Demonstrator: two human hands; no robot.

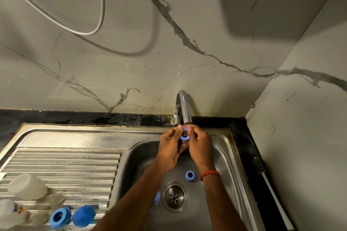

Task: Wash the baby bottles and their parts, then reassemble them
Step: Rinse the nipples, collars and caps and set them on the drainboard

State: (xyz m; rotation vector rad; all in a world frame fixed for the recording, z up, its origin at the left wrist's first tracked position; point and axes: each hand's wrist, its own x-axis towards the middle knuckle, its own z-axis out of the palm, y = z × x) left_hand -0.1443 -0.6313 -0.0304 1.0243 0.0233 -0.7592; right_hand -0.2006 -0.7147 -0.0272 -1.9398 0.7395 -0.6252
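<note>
Both my hands meet just under the chrome tap spout point(185, 107), over the sink basin. My left hand point(171, 146) and my right hand point(200, 144) pinch a small blue ring part point(185, 137) between their fingertips. A second blue ring point(190, 175) lies on the basin floor near my right wrist. Another blue piece point(157, 197) shows partly behind my left forearm, beside the drain point(174, 197). On the drainboard lie a blue collar ring point(60, 217), a blue cap point(84, 215), a clear bottle cup point(27, 186), clear teats point(54, 198) and a bottle point(9, 215).
The steel sink point(229, 155) has a ribbed drainboard point(65, 165) on the left. A marble-patterned wall stands behind and to the right. A white cable point(276, 199) lies on the dark counter right of the sink. A hose point(101, 5) hangs on the wall.
</note>
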